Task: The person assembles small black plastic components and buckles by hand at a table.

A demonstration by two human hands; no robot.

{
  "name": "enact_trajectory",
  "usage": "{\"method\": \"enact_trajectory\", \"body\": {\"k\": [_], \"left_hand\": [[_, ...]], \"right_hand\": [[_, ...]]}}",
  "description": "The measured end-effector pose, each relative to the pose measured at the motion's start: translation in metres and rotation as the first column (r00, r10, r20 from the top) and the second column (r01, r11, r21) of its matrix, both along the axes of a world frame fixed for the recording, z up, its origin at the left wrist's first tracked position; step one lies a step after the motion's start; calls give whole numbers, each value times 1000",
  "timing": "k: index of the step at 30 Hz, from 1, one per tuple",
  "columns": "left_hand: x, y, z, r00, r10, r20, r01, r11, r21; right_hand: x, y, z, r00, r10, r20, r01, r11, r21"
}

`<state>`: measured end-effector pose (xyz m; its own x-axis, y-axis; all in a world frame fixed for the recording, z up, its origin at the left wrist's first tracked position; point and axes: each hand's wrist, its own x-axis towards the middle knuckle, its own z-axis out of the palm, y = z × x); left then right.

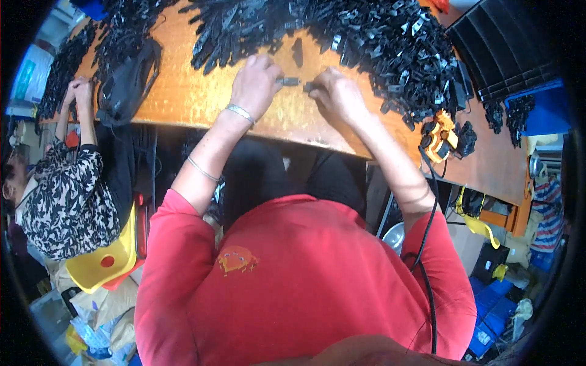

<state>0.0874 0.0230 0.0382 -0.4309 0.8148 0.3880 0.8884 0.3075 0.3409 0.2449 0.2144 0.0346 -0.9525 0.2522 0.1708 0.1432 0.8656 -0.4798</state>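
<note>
Above the near part of the wooden table (183, 100), my left hand (255, 85) is closed on a small flat black plastic piece (289, 81). Facing it, my right hand (339, 96) pinches another small dark part (309, 87). A narrow gap separates the two parts. Just beyond my hands, a slim black plastic piece (298, 52) lies by itself on the tabletop. A large heap of small black plastic parts (390, 49) spreads past my right hand, and a second heap (229, 30) lies beyond my left.
On the left a co-worker (67, 201) sits with both hands at the table, near a black bag (125, 85). An orange-yellow device (441, 139) with a black cable lies right of my right arm. A black ribbed tray (506, 49) stands far right.
</note>
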Motion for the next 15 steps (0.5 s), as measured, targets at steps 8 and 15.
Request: {"method": "enact_trajectory", "body": {"k": [8,15], "left_hand": [[0,-16,-24,973,86,215,-116,985,131],[-4,-15,-28,976,50,211,-85,984,158]], "right_hand": [[-26,-16,3,989,39,-144,-27,996,84],[-35,-9,-7,975,99,-197,-82,992,92]]}}
